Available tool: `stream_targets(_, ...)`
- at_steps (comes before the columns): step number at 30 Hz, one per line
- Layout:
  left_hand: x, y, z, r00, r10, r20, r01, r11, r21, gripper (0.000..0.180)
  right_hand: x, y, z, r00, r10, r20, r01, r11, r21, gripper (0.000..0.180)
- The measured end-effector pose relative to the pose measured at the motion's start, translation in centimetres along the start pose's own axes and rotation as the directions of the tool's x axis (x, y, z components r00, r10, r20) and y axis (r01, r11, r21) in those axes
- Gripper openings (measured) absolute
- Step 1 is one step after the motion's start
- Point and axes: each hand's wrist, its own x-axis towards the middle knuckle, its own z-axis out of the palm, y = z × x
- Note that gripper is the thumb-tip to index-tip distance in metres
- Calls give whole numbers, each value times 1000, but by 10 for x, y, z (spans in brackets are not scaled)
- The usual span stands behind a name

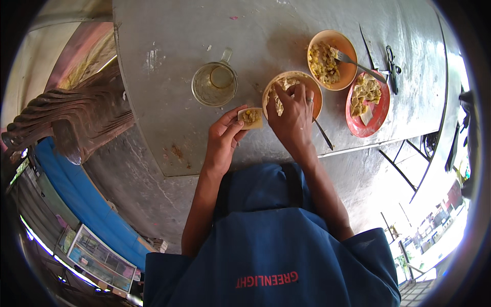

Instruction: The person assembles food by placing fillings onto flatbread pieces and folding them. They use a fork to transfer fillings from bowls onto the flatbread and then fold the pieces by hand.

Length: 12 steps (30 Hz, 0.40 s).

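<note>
Here, largest to smallest:
Bench: a grey metal bench (169, 46) carries everything; its near edge runs just ahead of the person's blue shirt.
Chairs: a stack of brown plastic chairs (71, 120) stands off the bench's left edge.
Red plate: a red plate (376, 120) of folded dumplings sits near the right end, by the near edge.
Filling bowl: a tan bowl (332, 59) with yellow filling and a fork (358, 65) sits behind the plate.
Wrapper bowl: an orange bowl (316, 97) of pale wrappers lies at the middle, close to the near edge.
Glass mug: a clear mug (215, 83) stands left of that bowl.
Right hand: the right hand (292, 115) reaches into the wrapper bowl, fingers curled onto the wrappers; whether it grips one I cannot tell.
Left hand: the left hand (223, 135) is half closed, pinching a wrapper.
Wrapper: the square wrapper (250, 117) topped with filling is held just left of the wrapper bowl.
</note>
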Motion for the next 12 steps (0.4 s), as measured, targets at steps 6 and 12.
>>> stream_targets(6, 1, -3, -6, 996, 78, -39, -79, 997, -17, 42, -11, -6, 11, 1000, 11, -1, -11, 996, 85, 31)
stream_targets(12, -18, -6, -11, 979, 189, -71, -191, 981, -17, 45, -13, 19, 7, 938, 55, 343, -202, 890, 410, 39)
